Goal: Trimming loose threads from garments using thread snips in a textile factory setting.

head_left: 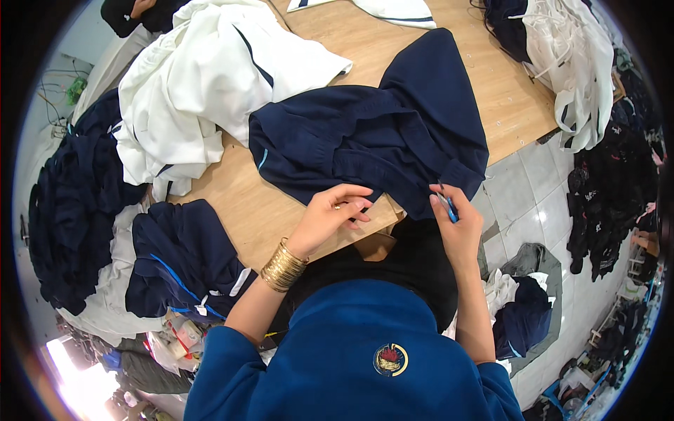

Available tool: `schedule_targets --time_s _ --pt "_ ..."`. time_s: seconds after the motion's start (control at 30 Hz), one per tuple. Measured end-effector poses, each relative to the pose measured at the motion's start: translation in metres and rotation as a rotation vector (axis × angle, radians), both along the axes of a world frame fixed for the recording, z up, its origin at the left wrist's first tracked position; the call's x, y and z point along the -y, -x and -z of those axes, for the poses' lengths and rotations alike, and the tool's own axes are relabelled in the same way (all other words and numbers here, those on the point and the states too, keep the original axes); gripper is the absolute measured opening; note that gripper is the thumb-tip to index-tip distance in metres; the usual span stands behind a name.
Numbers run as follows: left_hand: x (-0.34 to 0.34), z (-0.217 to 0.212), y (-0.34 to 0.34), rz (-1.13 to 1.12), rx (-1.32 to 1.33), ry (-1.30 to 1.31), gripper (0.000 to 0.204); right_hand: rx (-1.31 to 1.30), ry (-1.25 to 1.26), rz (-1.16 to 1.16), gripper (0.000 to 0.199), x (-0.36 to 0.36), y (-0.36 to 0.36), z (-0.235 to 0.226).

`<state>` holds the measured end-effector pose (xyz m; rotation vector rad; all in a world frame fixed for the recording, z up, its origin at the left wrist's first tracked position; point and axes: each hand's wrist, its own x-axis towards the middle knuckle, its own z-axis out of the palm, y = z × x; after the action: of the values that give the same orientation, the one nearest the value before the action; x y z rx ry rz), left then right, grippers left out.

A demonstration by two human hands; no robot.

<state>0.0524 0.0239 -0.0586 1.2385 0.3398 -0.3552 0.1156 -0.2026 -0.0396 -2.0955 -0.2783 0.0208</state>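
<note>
A navy blue garment (365, 133) lies crumpled across the near part of the wooden table, with ribbed bands and a light blue strip at its left. My right hand (460, 221) is closed around small blue-handled thread snips (446, 207), their dark tip against the garment's near right edge. Over the near edge of the same garment, my left hand (337, 210) is loosely bent with its fingers apart and nothing in them. Gold bangles circle that wrist.
White garments (189, 84) are heaped on the table (330, 35) at the left. Another navy garment (186, 252) with blue trim sits at its near left corner. White clothes (569, 63) hang over the far right edge. A grey sack of clothes (551, 281) stands on the tiled floor.
</note>
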Motion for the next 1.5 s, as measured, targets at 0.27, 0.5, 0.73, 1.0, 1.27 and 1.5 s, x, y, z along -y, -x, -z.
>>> schedule_targets --time_s 0.27,0.5,0.73,1.0,1.27,1.5 --pt "-0.024 0.007 -0.005 -0.404 0.296 -0.896 0.016 -0.004 0.075 0.095 0.016 0.022 0.004 0.008" --pt "-0.014 -0.009 -0.061 -0.209 0.665 -1.355 0.041 0.174 0.172 0.125 0.033 0.003 -0.025 0.004" --pt "-0.050 0.026 -0.119 0.081 0.449 -1.622 0.029 0.047 0.617 0.126 0.065 -0.004 -0.063 0.033" --pt "-0.073 -0.078 -0.081 -0.029 0.323 -0.221 0.027 0.170 0.560 0.229 0.050 0.020 -0.087 0.034" --pt "-0.100 -0.093 -0.036 -0.349 0.380 -0.016 0.024 -0.560 -0.953 0.015 0.017 0.044 -0.092 0.003" --pt "-0.143 -0.067 0.002 -0.489 0.402 0.036 0.025 -0.615 -1.173 -0.009 0.013 0.064 -0.079 -0.018"
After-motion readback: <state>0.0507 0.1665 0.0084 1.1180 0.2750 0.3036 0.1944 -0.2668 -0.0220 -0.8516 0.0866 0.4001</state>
